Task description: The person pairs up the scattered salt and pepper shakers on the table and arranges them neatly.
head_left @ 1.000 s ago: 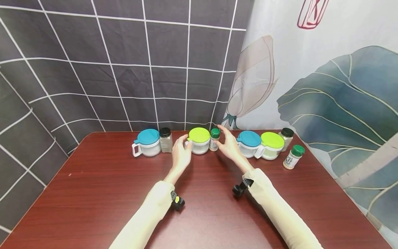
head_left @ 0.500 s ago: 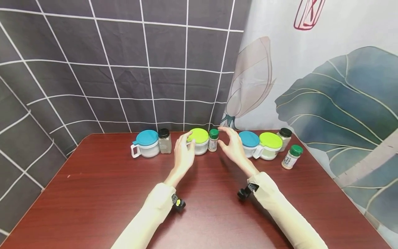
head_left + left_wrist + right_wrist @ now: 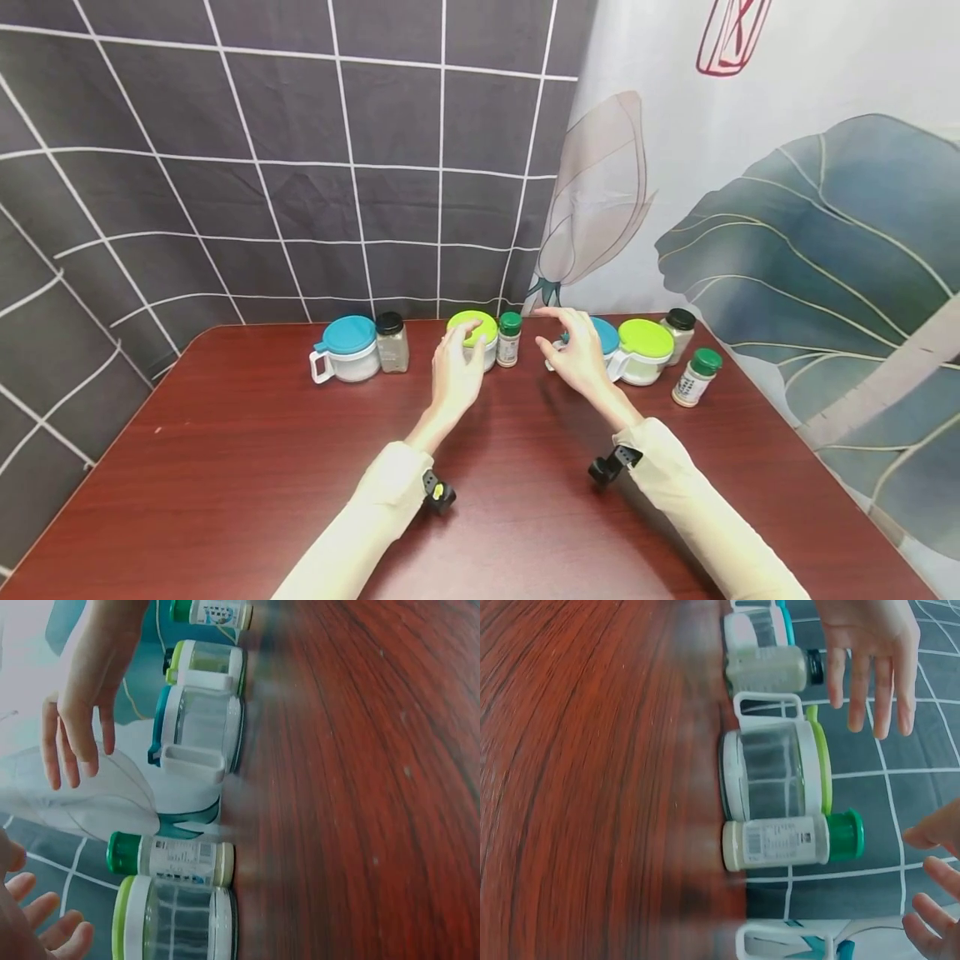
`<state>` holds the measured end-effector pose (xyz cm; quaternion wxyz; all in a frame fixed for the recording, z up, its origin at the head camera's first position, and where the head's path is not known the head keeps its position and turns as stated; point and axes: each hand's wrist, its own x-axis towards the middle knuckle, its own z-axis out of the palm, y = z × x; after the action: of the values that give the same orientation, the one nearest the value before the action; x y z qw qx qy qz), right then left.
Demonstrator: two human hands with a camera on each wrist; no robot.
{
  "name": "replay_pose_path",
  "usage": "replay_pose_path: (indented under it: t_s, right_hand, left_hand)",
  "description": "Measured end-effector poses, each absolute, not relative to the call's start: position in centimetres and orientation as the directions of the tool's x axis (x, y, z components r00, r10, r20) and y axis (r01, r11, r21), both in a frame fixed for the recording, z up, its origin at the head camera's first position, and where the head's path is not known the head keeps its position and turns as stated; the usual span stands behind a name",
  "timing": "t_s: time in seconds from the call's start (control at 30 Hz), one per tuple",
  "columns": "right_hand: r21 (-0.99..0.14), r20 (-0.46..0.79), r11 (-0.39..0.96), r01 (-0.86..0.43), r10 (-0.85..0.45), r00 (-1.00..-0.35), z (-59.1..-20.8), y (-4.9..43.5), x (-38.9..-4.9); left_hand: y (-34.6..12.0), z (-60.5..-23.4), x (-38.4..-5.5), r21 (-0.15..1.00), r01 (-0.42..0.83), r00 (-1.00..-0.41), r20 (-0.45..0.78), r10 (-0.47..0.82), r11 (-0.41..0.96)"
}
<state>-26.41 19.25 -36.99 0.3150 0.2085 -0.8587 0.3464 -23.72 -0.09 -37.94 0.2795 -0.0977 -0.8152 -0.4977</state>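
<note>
A clear jar with a lime lid stands at the table's back edge, right beside a small spice bottle with a green cap. My left hand hovers in front of the jar, partly covering it in the head view, its fingers loosely bent around nothing. Apart from the bottle, to its right, my right hand is held up with fingers and thumb spread. It partly hides a blue-lidded jar behind it. Both wrist views show air between each hand and the containers.
On the left stand another blue-lidded jar with a white handle and a black-capped shaker. On the right are a second lime-lidded jar, a black-capped shaker and a green-capped bottle. A gridded cloth hangs behind the table.
My right hand has drawn away from the green-capped bottle to the right. My left hand has come back slightly from the lime-lidded jar. The jar and bottle stay side by side.
</note>
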Motion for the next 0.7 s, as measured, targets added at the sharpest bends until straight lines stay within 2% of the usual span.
replay_pose_path:
  t_s: [0.47, 0.7]
  right_hand:
    - [-0.456, 0.707, 0.667, -0.589, -0.130, -0.695, -36.2, 22.4, -25.9]
    - [-0.446, 0.701, 0.684, -0.577, -0.134, -0.700, -35.9, 24.2, -25.7]
  left_hand:
    - [2.4, -38.1, -23.6, 0.760, 0.518, -0.820, 0.572, -0.027, 0.391]
    - [3.5, -38.0, -23.7, 0.787, 0.513, -0.844, 0.534, 0.036, 0.342]
